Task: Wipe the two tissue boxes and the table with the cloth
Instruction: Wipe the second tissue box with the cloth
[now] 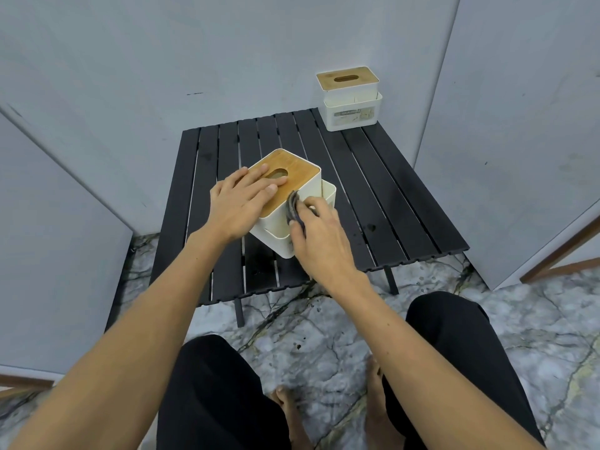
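near box (285, 203): lid partly covered by the left hand (238, 206); near side wall partly covered by the cloth and right hand (319, 241)
cloth (293, 209): mostly hidden under the right fingers; only a dark folded edge is seen
far box (349, 99): label print too small to be read
table (389, 196): legs mostly hidden beneath the top
forearms: cut off by the bottom edge
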Tool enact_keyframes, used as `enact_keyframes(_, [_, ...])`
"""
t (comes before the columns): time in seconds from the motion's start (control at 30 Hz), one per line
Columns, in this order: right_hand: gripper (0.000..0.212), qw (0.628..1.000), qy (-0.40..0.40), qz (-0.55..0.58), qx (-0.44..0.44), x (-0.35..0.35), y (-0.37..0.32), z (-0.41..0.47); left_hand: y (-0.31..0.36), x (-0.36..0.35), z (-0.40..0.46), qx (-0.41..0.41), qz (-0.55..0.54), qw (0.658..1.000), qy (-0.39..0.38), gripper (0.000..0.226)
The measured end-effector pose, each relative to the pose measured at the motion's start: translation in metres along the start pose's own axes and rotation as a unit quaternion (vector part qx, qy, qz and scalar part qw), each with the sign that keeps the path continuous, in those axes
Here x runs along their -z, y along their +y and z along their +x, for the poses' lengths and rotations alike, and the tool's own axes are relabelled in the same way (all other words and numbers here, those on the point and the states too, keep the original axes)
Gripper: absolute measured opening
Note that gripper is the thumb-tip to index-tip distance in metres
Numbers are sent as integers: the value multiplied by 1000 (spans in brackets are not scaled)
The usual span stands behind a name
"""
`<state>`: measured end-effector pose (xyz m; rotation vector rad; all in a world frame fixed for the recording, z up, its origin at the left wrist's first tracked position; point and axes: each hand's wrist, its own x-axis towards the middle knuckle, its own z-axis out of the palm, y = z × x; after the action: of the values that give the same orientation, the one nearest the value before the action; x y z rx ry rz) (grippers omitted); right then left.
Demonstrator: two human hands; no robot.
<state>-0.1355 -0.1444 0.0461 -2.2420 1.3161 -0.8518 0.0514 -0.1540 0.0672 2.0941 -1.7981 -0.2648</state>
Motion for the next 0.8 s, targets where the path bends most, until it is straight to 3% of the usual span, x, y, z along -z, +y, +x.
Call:
enact_keyframes(0.17, [33, 994, -52, -90, 36, 2, -6, -1, 8, -2, -4, 16, -7, 1000, 11, 49])
enact_keyframes(0.43, [28, 981, -169, -54, -73, 15, -22, 30, 11, 2, -6, 20, -31, 999, -4, 56])
enact_keyframes(0.53, [26, 978, -182, -54, -81, 14, -24, 35, 13, -1, -7, 22, -30, 999, 6, 61])
enact_keyframes(0.67, [31, 983, -182, -31, -9, 4, -30, 18, 12, -4, -8, 22, -22, 999, 22, 58])
enact_keyframes(0.8, [30, 988, -150, 35, -28, 3, -19, 18, 12, -2, -9, 19, -23, 1000, 6, 63])
